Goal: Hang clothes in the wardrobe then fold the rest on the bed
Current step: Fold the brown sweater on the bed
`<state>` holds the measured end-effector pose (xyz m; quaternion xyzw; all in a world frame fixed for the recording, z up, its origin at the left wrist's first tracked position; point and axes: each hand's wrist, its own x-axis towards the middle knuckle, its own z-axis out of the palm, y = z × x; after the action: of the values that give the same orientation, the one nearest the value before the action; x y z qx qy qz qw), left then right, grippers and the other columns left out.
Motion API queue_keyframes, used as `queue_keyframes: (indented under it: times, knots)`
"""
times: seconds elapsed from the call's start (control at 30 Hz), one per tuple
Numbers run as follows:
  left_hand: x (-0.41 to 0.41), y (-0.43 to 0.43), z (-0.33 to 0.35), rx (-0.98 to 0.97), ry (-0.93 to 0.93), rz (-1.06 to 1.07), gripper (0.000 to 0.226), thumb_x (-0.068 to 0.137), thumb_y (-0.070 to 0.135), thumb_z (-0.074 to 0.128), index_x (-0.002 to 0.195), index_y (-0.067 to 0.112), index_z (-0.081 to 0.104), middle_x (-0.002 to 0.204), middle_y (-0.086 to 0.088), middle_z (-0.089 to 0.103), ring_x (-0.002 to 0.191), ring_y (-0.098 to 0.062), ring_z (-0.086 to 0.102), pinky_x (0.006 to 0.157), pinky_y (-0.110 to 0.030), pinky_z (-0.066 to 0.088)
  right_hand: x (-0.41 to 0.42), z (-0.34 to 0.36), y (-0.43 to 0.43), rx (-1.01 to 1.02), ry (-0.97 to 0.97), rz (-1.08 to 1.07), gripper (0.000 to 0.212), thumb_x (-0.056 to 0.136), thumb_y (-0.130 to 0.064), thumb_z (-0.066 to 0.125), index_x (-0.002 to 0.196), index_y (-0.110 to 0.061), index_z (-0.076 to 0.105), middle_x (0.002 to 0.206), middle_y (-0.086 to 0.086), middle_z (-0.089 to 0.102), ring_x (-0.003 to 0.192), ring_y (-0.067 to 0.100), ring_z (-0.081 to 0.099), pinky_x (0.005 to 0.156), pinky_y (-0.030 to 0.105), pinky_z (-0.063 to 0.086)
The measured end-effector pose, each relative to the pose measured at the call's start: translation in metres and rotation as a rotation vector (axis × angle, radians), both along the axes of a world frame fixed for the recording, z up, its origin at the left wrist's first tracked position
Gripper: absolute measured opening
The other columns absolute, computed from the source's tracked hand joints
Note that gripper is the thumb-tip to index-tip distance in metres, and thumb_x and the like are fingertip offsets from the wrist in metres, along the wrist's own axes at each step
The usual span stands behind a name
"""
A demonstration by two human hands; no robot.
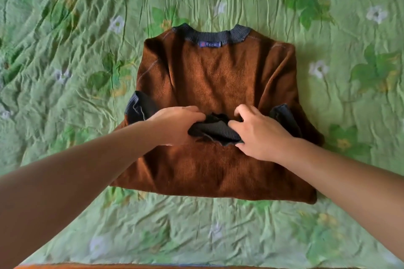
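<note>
A brown sweater (209, 76) with a dark grey ribbed collar and a blue label lies inside out on the bed, collar at the far side. Its sleeves are folded in, with grey cuffs showing at the left (137, 106) and right (284, 116). The lower part is folded up over the body, and the grey ribbed hem (215, 131) is bunched at the middle. My left hand (175, 124) grips the hem's left end. My right hand (260, 135) grips its right end, fingers curled into the fabric.
The bed is covered by a wrinkled green sheet (65, 50) printed with leaves and white flowers, open on all sides of the sweater. An orange-brown strip (153, 266) runs along the near bottom edge of the view.
</note>
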<state>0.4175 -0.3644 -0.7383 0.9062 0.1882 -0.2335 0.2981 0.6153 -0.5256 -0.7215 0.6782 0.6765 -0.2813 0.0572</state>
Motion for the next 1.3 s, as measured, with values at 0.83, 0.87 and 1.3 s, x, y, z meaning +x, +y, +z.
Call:
queue_keyframes:
  times: [0.83,0.87,1.3]
  knots:
    - [0.022,0.041,0.038,0.068,-0.151,0.022,0.048,0.090,0.011,0.058,0.134,0.028,0.050,0.123,0.005,0.062,0.106,-0.023,0.062,0.081,-0.036,0.048,0.050,0.029,0.058,-0.107,0.163,-0.080,0.023,0.097,-0.038,0.060,0.087,-0.038,0.040,0.068,-0.018,0.041,0.069,0.019,0.055,0.051,0.026,0.033]
    - [0.032,0.057,0.047,0.110,-0.213,0.030,0.050,0.088,0.010,0.060,0.133,0.028,0.049,0.123,0.002,0.063,0.106,-0.026,0.063,0.077,-0.036,0.048,0.062,0.036,0.075,-0.062,0.135,-0.072,0.024,0.097,-0.043,0.060,0.085,-0.035,0.040,0.066,-0.015,0.041,0.071,0.025,0.059,0.053,0.030,0.034]
    - [0.037,0.134,0.000,0.641,0.059,0.310,0.089,0.094,0.062,0.048,0.158,0.038,-0.009,0.168,-0.011,-0.010,0.155,-0.031,-0.008,0.119,-0.067,0.009,0.086,-0.038,0.105,0.145,-0.370,-0.209,0.081,0.097,-0.068,0.037,0.162,-0.028,0.010,0.169,0.013,-0.010,0.156,0.037,-0.006,0.115,0.076,0.009]
